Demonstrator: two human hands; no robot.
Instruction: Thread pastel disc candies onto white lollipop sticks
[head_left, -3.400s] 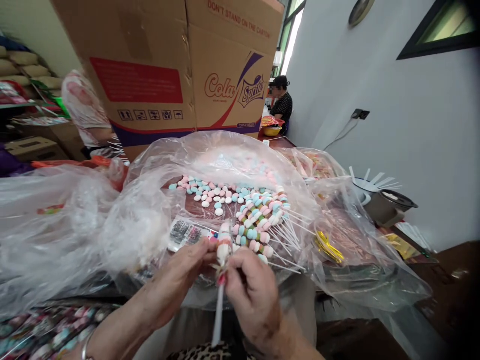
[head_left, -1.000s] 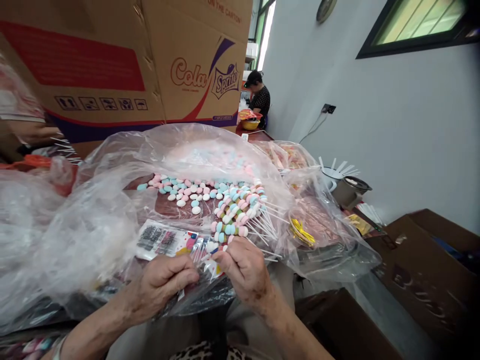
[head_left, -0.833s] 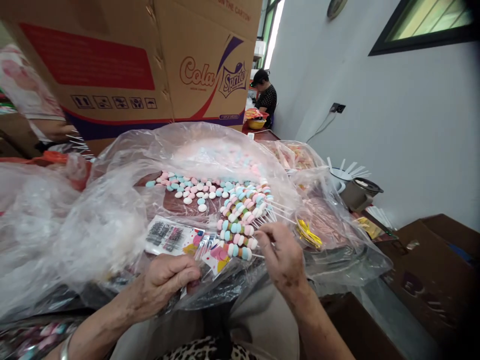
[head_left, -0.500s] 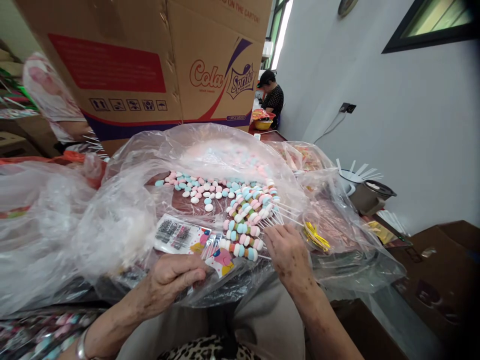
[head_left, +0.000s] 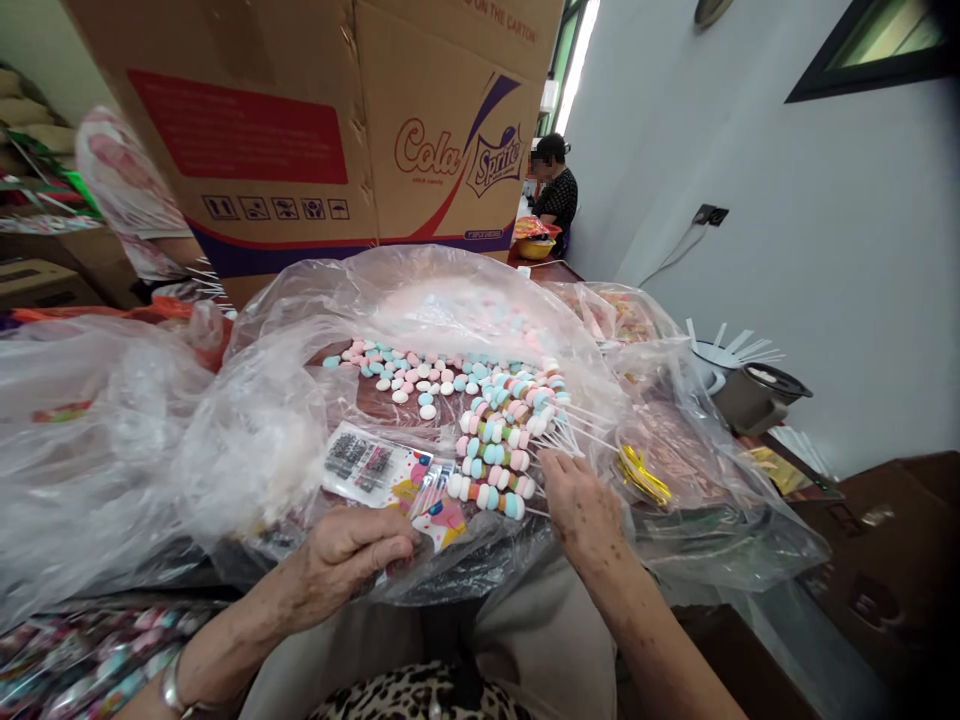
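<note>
My left hand (head_left: 352,555) is closed on the near edge of a printed clear wrapper (head_left: 409,495) lying on the plastic sheet. My right hand (head_left: 581,500) reaches to the white sticks of a pile of marshmallow skewers (head_left: 499,440), fingers bent at the stick ends; what it grips I cannot make out. Loose pink, blue and white marshmallows (head_left: 409,375) lie farther back on the sheet.
A big Cola Sprite carton (head_left: 330,130) stands behind. Crumpled clear bags (head_left: 97,430) are heaped at left. Gold twist ties (head_left: 641,475) lie at right, near a pot of white sticks (head_left: 724,355). One person sits far back (head_left: 555,195), another at left (head_left: 142,215).
The skewer I held upright in both hands is gone from my hands. My right hand moved from the wrapper to the skewer sticks at right. My left hand stayed on the wrapper.
</note>
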